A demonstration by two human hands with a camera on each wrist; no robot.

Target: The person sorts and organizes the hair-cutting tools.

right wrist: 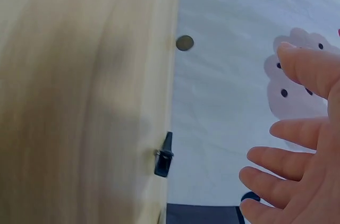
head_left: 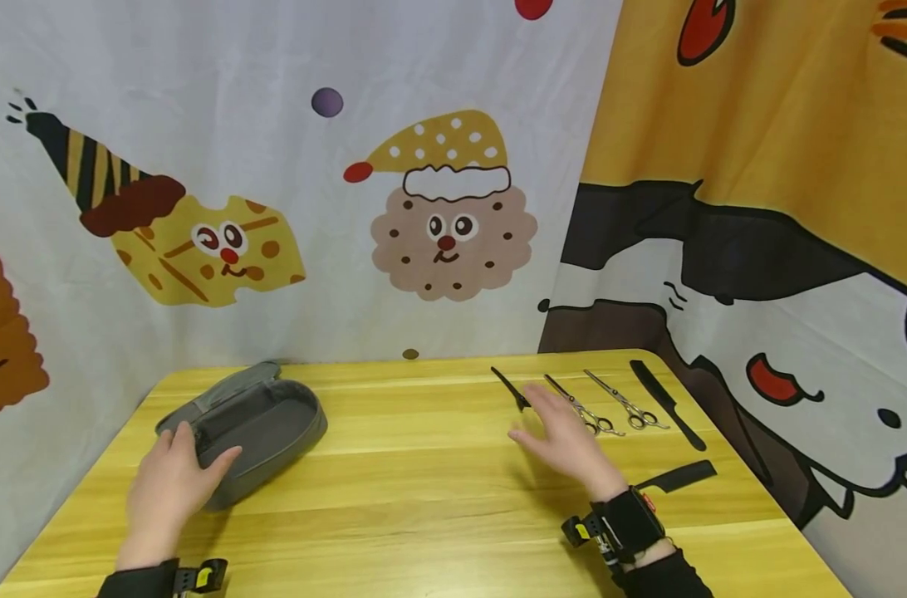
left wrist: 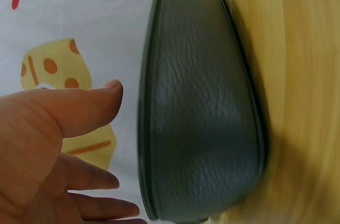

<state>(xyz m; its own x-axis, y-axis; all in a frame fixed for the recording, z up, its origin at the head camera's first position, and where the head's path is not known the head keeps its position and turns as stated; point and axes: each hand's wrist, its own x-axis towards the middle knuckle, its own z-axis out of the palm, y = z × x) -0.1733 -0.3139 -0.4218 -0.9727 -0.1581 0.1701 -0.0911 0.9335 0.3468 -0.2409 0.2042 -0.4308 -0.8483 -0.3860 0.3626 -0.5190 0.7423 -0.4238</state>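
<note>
A grey case (head_left: 274, 465) lies on the left of the table with its lid (head_left: 232, 389) folded back. My left hand (head_left: 173, 482) is at the case's near left side, fingers overlapping its rim in the head view. In the left wrist view the thumb and fingers are extended beside the case's wall (left wrist: 196, 96). My right hand (head_left: 561, 436) hovers above the table with fingers spread, holding nothing. Closest to it are a black hair clip (head_left: 509, 388) and a pair of scissors (head_left: 605, 424), partly hidden by the hand. The clip (right wrist: 164, 161) also shows in the right wrist view.
Further right lie a second pair of scissors (head_left: 624, 403) and a black comb (head_left: 666, 404). Another black comb (head_left: 681, 476) is beside my right wrist, its end hidden. A printed curtain (head_left: 274, 50) hangs right behind the wooden table (head_left: 409, 515).
</note>
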